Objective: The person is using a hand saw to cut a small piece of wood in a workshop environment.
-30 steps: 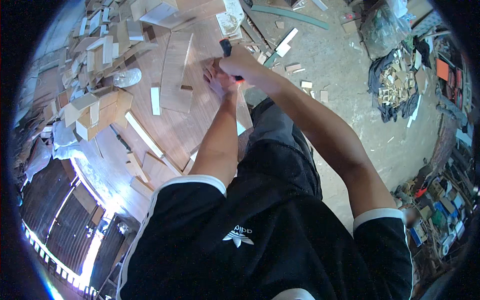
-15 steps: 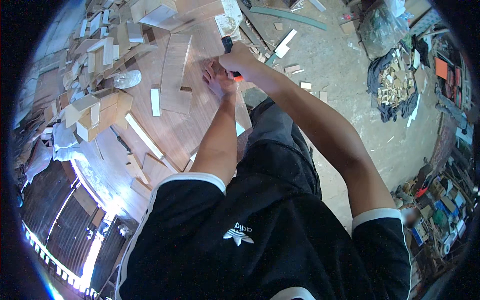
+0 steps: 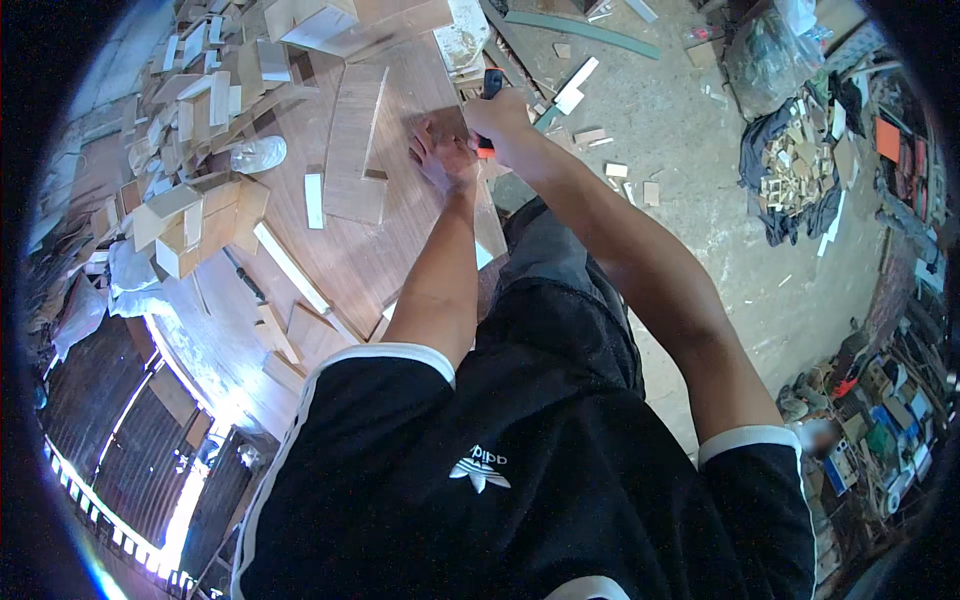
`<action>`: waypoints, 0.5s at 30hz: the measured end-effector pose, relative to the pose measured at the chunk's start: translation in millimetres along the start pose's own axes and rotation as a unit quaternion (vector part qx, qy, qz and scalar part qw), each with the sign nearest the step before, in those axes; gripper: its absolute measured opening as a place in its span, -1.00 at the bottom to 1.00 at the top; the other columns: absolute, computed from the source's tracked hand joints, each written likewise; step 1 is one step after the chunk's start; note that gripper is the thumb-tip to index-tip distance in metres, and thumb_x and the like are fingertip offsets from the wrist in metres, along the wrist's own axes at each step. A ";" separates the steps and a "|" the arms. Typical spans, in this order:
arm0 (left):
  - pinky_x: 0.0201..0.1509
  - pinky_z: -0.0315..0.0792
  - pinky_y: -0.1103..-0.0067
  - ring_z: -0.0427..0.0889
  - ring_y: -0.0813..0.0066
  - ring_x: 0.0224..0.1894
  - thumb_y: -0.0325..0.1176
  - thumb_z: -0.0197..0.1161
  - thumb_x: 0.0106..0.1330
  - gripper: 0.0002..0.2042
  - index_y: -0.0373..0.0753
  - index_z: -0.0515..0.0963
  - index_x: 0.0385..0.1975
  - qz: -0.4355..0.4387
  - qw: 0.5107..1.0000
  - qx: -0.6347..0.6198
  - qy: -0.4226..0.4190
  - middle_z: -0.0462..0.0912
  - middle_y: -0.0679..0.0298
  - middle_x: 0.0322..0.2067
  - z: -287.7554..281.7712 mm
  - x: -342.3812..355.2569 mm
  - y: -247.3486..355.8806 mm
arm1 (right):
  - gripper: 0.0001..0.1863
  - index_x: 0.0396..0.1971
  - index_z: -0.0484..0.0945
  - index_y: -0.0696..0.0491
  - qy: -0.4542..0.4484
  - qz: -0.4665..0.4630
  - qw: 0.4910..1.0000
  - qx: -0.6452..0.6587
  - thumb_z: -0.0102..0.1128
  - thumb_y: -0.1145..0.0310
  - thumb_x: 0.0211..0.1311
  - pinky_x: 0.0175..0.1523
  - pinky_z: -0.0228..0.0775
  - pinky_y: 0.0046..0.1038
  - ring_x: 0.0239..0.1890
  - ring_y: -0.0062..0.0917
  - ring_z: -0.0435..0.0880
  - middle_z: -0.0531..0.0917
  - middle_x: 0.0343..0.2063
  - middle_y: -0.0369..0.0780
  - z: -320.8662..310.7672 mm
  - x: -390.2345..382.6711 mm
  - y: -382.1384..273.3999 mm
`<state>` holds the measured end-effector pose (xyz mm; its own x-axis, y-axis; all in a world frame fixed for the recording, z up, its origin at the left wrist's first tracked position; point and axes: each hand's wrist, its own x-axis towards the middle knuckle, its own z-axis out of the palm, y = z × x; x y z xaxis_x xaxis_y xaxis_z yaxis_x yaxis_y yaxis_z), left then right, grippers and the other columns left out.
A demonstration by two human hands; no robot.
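My left hand point(image 3: 444, 155) lies with its fingers spread on the wood-grain board point(image 3: 400, 90), toward its right edge; what is under the palm is unclear. Beside it, my right hand point(image 3: 500, 125) is closed round a black-and-orange tool point(image 3: 492, 82), whose orange lower end shows below the fingers. A long notched plywood piece point(image 3: 348, 140) lies left of my hands, with a narrow white strip point(image 3: 314, 200) beside it.
Plywood boxes point(image 3: 205, 225) and piled offcuts stand on the left, near a plastic bottle point(image 3: 255, 154). A dark tool point(image 3: 245, 275) lies lower left. Scraps point(image 3: 615, 170) lie on the concrete floor, with a sack of wood pieces point(image 3: 790, 170) farther right.
My right hand and the tool have shifted to the right, away from my left hand's fingers. My left hand stays spread on the board with little movement.
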<state>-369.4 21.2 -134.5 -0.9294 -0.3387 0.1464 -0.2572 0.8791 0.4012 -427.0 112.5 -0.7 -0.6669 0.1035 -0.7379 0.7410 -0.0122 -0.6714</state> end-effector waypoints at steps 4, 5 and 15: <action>0.03 0.22 0.24 0.31 0.10 0.01 0.08 0.24 -0.08 -0.62 -0.18 0.58 -0.60 0.029 0.998 0.049 0.028 0.37 0.26 0.00 6.0 -10.1 -24.8 | -0.93 -0.64 0.37 0.16 -0.024 -0.011 0.998 0.053 0.04 0.58 -0.05 -0.72 0.23 -0.43 -0.77 -0.51 0.42 0.43 -0.75 -0.21 0.4 -29.2 -0.7; 0.03 0.22 0.24 0.31 0.10 0.01 0.08 0.24 -0.08 -0.62 -0.18 0.58 -0.60 0.029 0.998 0.048 0.025 0.37 0.26 0.00 6.3 -13.4 -21.5 | -0.93 -0.64 0.37 0.16 -0.021 -0.009 0.998 0.053 0.04 0.58 -0.05 -0.72 0.23 -0.43 -0.77 -0.51 0.42 0.43 -0.75 -0.21 -0.8 -23.9 2.8; 0.10 0.20 0.23 0.25 0.07 0.11 -0.05 0.25 -0.08 -0.72 -0.14 0.60 -0.62 0.048 0.998 0.019 0.026 0.35 0.23 0.02 9.6 -7.7 -20.0 | -0.92 -0.64 0.36 0.16 -0.017 -0.028 0.999 0.038 0.02 0.61 -0.05 -0.73 0.23 -0.41 -0.78 -0.47 0.42 0.41 -0.77 -0.19 0.0 -21.7 -13.5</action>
<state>-359.7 9.4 -152.3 -0.9355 -0.2690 0.2291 -0.1789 0.9197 0.3495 -422.5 110.5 24.3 -0.7110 0.0727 -0.6994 0.6945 -0.0833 -0.7147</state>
